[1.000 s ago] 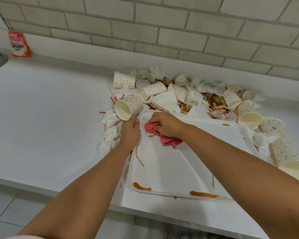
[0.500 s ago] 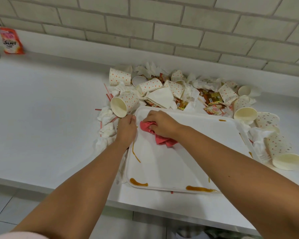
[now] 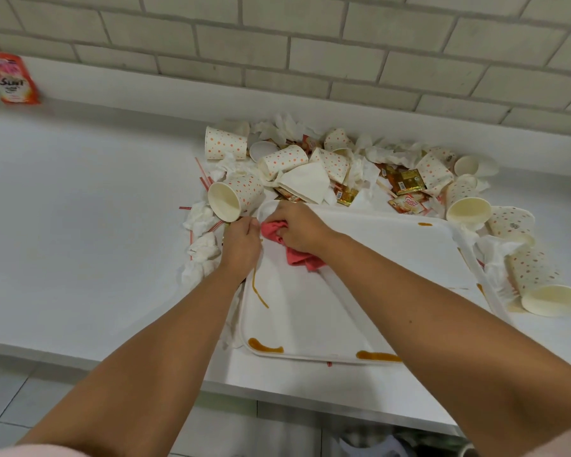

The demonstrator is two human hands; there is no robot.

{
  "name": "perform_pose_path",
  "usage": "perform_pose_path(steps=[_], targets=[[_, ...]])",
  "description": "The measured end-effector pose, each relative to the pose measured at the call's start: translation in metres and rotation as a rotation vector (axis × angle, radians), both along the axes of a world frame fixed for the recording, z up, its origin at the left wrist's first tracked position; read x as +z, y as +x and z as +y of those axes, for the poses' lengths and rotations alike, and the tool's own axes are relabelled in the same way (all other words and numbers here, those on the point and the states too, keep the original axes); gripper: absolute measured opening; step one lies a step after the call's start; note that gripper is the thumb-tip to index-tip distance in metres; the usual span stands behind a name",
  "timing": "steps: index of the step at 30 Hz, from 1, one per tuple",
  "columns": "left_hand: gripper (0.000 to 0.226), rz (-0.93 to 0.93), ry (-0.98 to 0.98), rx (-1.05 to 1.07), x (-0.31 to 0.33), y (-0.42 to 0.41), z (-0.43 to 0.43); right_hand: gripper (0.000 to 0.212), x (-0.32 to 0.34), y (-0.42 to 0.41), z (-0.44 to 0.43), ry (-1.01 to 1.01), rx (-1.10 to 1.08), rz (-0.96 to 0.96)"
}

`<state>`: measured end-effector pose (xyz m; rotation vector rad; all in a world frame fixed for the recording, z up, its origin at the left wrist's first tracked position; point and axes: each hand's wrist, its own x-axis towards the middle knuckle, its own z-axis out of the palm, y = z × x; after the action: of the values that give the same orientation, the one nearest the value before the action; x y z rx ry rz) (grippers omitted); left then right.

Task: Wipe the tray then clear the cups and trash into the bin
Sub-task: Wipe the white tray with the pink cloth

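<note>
White worktop [image 3: 80,209] runs along a brick wall [image 3: 310,44], and the white tray [image 3: 393,258] lies on it near the front edge. The step in hand is wiping the tray.

Spotted paper cups [image 3: 284,161] lie tipped over in a heap behind the tray and to its right. One cup [image 3: 241,194] lies just beside the left hand [image 3: 241,242] and could get bumped.

The right hand [image 3: 299,227] is at the tray's far left corner. Its grip is clamped on a bunched red cloth [image 3: 302,258] that presses on the tray. The left hand's grip curls on the tray's left rim, I think to keep the tray from sliding.

The wiping looks only just begun. Brown sauce marks [image 3: 378,356] lie along the front rim, a thin line [image 3: 258,290] runs down the left side, and a small spot [image 3: 425,224] sits by the far rim. The next move calls for dragging the cloth toward the front, over those marks.

Crumpled tissues [image 3: 203,249] touch the tray's left side. Small sachets [image 3: 406,181] and thin red straws [image 3: 202,174] are mixed into the heap. I cannot see a bin for sure.
</note>
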<state>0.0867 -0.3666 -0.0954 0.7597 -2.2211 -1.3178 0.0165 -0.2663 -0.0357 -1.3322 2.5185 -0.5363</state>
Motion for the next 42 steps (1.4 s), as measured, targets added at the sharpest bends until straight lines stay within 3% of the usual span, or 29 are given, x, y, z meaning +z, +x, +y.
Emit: perform_pose_path(steps=[9,14,18,22,26,30,34,39,42], targets=[[0.032,0.001,0.055,0.015,0.002,0.001,0.001,0.04,0.018,0.003,0.023,0.197,0.214,-0.135],[0.032,0.01,0.074,0.014,0.0,0.0,0.001,0.04,0.013,-0.001,0.016,0.128,0.087,-0.025],[0.03,0.006,0.031,0.026,0.002,0.001,0.001,0.033,0.007,0.018,0.014,0.121,0.184,-0.002],[0.033,0.027,0.045,0.017,0.002,0.001,0.001,0.041,0.01,0.024,0.028,0.141,0.276,-0.113],[0.033,0.02,0.057,0.013,0.001,0.001,0.001,0.043,0.017,0.01,0.03,0.169,0.155,-0.062],[0.029,0.01,0.049,0.011,0.002,0.001,0.001,0.033,0.004,0.016,0.02,0.095,0.038,0.005],[0.027,0.023,0.055,0.012,0.002,0.001,0.0,0.028,-0.003,0.036,0.02,0.076,0.183,0.084],[0.024,-0.015,0.043,0.021,0.003,0.001,0.001,0.039,0.007,0.052,0.038,0.159,0.418,0.029],[0.026,-0.006,0.022,0.014,0.003,0.001,0.002,0.041,0.013,0.034,0.047,0.189,0.33,0.003]])
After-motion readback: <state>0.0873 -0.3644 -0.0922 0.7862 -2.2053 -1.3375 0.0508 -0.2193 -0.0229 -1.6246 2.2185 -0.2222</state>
